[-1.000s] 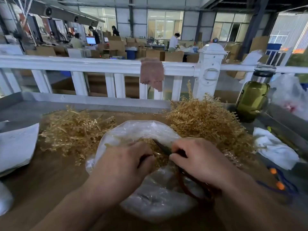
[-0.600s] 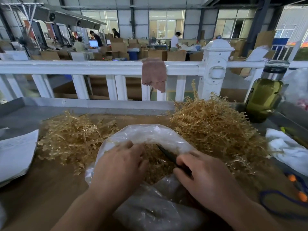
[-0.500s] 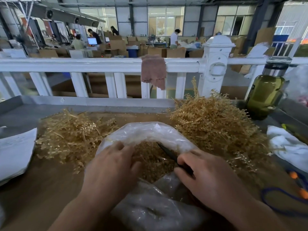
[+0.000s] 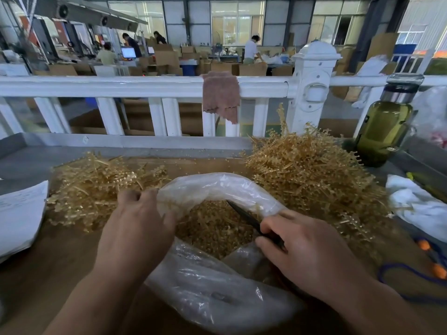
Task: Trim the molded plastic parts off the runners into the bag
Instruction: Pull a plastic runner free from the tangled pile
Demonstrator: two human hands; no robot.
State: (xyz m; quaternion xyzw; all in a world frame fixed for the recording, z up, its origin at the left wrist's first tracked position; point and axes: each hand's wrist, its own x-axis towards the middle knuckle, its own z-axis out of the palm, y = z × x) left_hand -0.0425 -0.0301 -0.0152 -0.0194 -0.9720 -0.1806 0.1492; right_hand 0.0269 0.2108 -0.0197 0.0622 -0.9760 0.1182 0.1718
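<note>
- Right hand gripped a black cutter, fingers curled round its handle; the blade pointed up and to the left over the bag mouth.
- Left hand sat at the bag's left rim, back of the hand up, fingertips bent down out of sight. Couldn't tell if it held anything.
- Clear plastic bag lay on the brown table between the two hands, with its mouth open on the far side.
- Small golden parts filled the open bag, under the blade tip.
- Pile of golden runners lay on the table left of the bag, touching the left fingers.
- A bigger, taller runner heap lay right of the bag, against its far right edge.
- Paper sheets sat at the left table edge.
- White rag lay at the right edge, with a blue cord nearer the person.
- Bottle of yellow-green liquid stood upright behind the right heap.
- White railing ran behind the table, with a pink cloth draped over it.
</note>
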